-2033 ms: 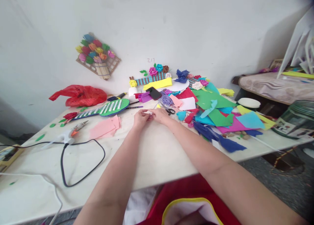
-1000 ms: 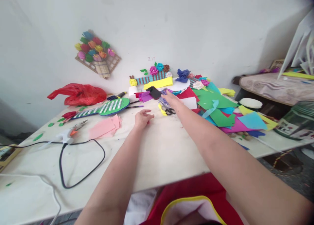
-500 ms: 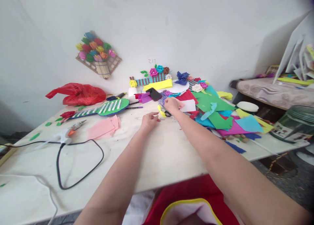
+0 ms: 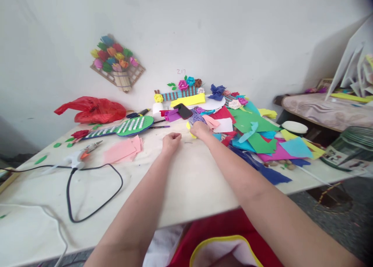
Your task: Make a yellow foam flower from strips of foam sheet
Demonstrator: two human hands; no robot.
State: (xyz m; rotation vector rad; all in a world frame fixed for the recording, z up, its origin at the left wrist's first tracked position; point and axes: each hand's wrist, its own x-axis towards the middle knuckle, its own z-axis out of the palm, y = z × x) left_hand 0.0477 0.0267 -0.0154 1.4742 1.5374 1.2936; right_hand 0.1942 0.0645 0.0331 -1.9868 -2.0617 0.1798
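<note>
My left hand (image 4: 171,142) hovers just over the table with thumb and fingers pressed together; whatever they may hold is too small to see. My right hand (image 4: 199,130) is closed and lowered onto the near edge of the craft heap. Beside its fingers a bit of something yellow (image 4: 189,126) shows, mostly covered by the hand. Lavender crumpled paper (image 4: 196,116) lies just behind it. To its right are a pink paper piece (image 4: 211,122) and a white one (image 4: 223,125).
Coloured paper scraps (image 4: 252,121) cover the table's right side, by a green jar (image 4: 349,148). A phone (image 4: 184,111) lies behind my hands. On the left are pink sheets (image 4: 122,150), a glue gun (image 4: 77,159) with looping black cable, a green guitar-shaped craft (image 4: 134,126) and a red bag (image 4: 96,111).
My right hand has come down and slightly nearer, now covering most of the yellow thing and the black loop beside it. My left hand has drawn back a little left, its fingers closing together.
</note>
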